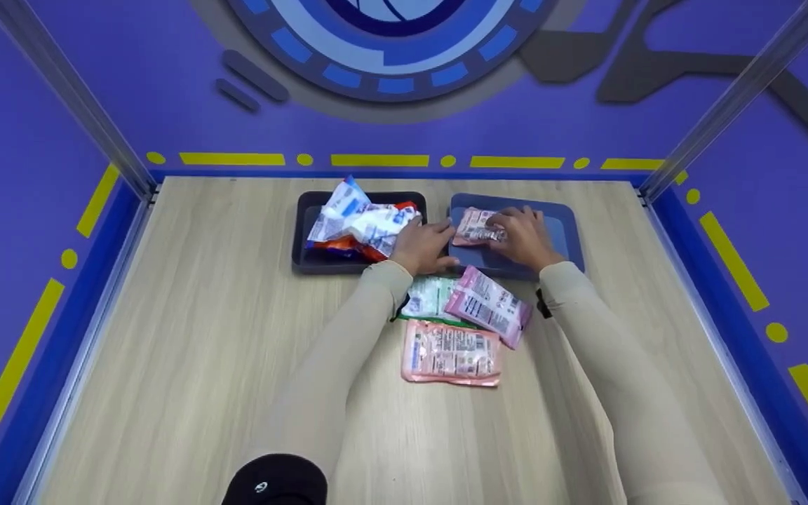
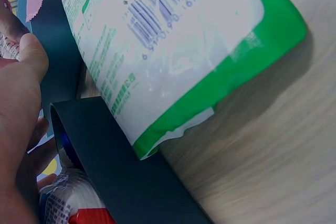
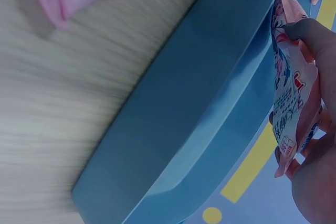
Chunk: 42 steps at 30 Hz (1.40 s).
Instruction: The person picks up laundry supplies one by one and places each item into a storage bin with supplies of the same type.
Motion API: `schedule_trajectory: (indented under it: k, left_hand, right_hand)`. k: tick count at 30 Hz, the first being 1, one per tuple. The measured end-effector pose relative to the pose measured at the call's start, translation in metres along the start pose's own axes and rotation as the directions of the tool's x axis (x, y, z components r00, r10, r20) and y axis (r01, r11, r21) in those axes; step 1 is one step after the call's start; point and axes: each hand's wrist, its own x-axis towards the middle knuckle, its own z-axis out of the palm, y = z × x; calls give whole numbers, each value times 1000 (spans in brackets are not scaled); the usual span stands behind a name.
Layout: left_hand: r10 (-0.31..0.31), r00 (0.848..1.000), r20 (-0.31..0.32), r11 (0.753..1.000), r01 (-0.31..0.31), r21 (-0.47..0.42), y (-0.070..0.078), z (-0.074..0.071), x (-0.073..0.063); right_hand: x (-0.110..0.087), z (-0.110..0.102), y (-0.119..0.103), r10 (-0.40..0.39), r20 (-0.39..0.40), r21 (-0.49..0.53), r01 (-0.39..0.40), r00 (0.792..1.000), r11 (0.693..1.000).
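Note:
My right hand [image 1: 524, 237] grips a pink packet [image 1: 473, 226] by its right side at the blue-grey tray [image 1: 567, 235]. In the right wrist view, the thumb and fingers pinch this packet [image 3: 291, 90] inside the tray rim. My left hand [image 1: 423, 245] lies over the right edge of the black tray [image 1: 299, 242], its fingers pointing towards the pink packet and holding nothing visible. White, blue and red packets [image 1: 369, 221] fill the black tray beside it. Below the left hand lies a green-edged white packet [image 1: 428, 298], partly under a purple-pink packet [image 1: 489, 305].
Another pink packet [image 1: 452, 353] lies flat on the wooden table [image 1: 236, 337], nearest to me. Blue-purple panels [image 1: 130, 84] wall in the back and both sides, with metal posts [image 1: 95, 105] at the corners. The two trays stand side by side near the back wall.

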Motion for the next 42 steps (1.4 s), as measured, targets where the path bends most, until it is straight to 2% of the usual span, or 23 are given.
schedule_trajectory:
  k: [12, 19, 33, 42]
  left_hand:
    - [2, 1000, 1, 1000, -2, 4, 0, -2, -2]
    - [11, 1000, -26, 1000, -10, 3, -1, -1, -1]
    - [4, 1000, -31, 1000, -4, 4, 0, 1, -1]
    - [0, 1000, -23, 1000, 0, -3, 0, 1, -1]
  right_hand:
    - [4, 2, 0, -2, 17, 19, 2, 1000, 1000]
    - [8, 0, -2, -13, 30, -37, 14, 999, 999]
    - [12, -8, -10, -21, 79, -75, 27, 997, 997]
    - [17, -7, -11, 13, 130, -96, -1, 991, 995]
